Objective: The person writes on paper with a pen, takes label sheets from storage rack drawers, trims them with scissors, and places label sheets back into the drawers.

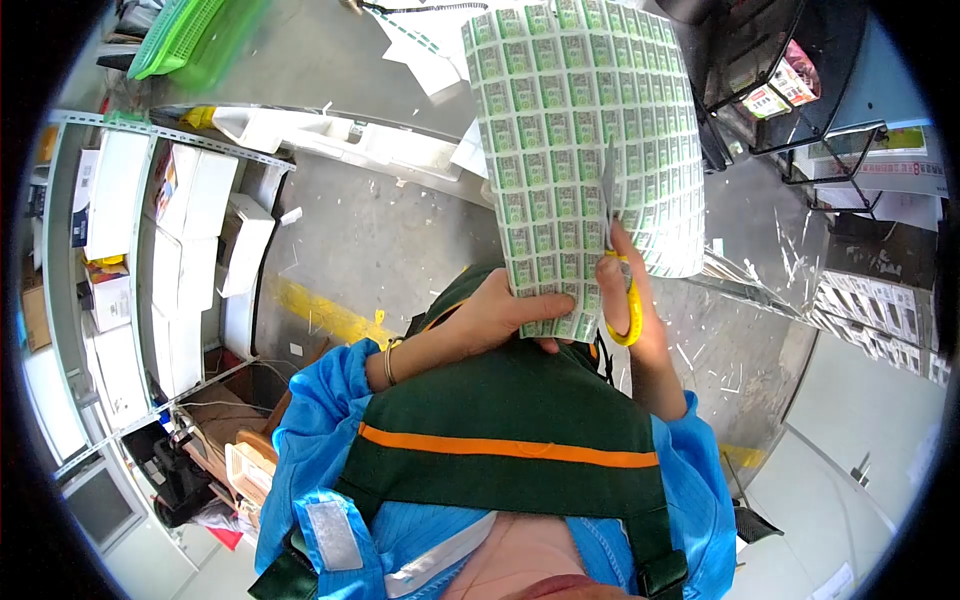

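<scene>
A large sheet of green-and-white printed labels point(540, 150) reaches from near my apron out over the worktable. My left hand point(515, 308) pinches its lower left edge, thumb on top and the other fingers mostly underneath. In my right hand point(630, 290) is a pair of scissors with yellow handles point(632, 322), my thumb and fingers in the loops. The grey blade points away from me along a cut between label columns. To the right of the cut, the sheet bends and curls downward.
A grey worktable point(300, 60) with white paper pieces is ahead. A green basket point(190, 35) stands at its far left. Shelves with white boxes point(185, 280) line the left side. Black wire racks point(790, 110) are at the right. Paper scraps litter the floor point(350, 230).
</scene>
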The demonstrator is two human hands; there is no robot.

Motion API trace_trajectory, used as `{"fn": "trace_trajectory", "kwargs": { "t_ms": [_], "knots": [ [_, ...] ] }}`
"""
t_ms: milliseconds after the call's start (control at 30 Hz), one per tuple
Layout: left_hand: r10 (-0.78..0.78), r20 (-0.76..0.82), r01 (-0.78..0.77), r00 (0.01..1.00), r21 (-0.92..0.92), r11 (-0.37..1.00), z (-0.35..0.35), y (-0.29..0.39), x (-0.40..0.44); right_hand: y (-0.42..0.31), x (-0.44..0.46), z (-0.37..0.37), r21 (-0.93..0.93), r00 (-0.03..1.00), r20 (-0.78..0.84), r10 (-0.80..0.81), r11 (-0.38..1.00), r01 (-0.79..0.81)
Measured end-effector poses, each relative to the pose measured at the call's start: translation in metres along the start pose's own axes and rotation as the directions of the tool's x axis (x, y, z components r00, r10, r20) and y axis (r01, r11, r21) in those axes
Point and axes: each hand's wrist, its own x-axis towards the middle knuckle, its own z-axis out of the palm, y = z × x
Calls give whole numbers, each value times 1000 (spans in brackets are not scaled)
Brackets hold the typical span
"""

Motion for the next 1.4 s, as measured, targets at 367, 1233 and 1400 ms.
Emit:
{"fn": "trace_trajectory", "kwargs": {
  "t_ms": [367,1233,1400],
  "knots": [
    [45,-17,-44,999,95,995,3,5,-2,8,0,4,162,998,16,56,985,-58],
    [415,-186,-431,891,-54,901,-20,41,7,45,-18,3,623,941,66,332,723,-299],
    [570,-247,-563,784,105,820,-7,41,11,45,-31,5,247,985,39,170,953,-174]
  ]
}}
